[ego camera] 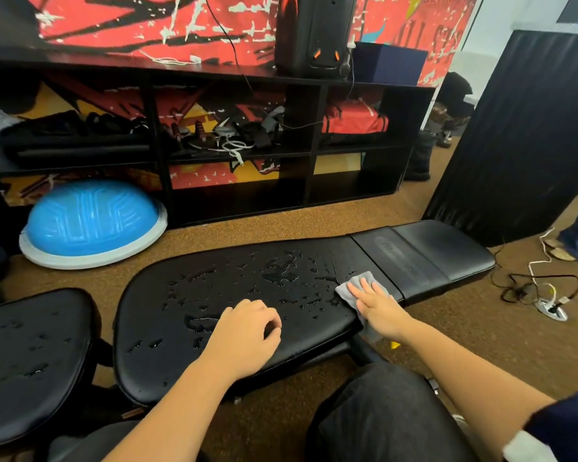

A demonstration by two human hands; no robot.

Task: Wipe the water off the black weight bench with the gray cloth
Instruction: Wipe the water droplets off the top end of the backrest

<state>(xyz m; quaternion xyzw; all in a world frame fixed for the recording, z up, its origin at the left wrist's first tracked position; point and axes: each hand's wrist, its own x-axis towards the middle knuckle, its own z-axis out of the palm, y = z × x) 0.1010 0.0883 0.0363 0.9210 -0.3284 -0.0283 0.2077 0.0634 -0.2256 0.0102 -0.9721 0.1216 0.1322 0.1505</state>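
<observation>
The black weight bench (214, 295) lies across the middle of the view, its long pad speckled with water drops and small puddles (281, 275). A separate seat pad (30, 355) at the left is wet too. My right hand (377, 305) lies flat on the gray cloth (356, 283), pressing it onto the pad near the bench's right end. My left hand (247, 335) rests on the pad's near edge with fingers loosely curled, holding nothing.
A blue balance dome (90, 221) leans by a black shelf unit (234, 155) behind the bench. A black draped panel (521, 135) stands at the right. Cables and a power strip (548, 305) lie on the brown carpet, near another person's foot (561, 251).
</observation>
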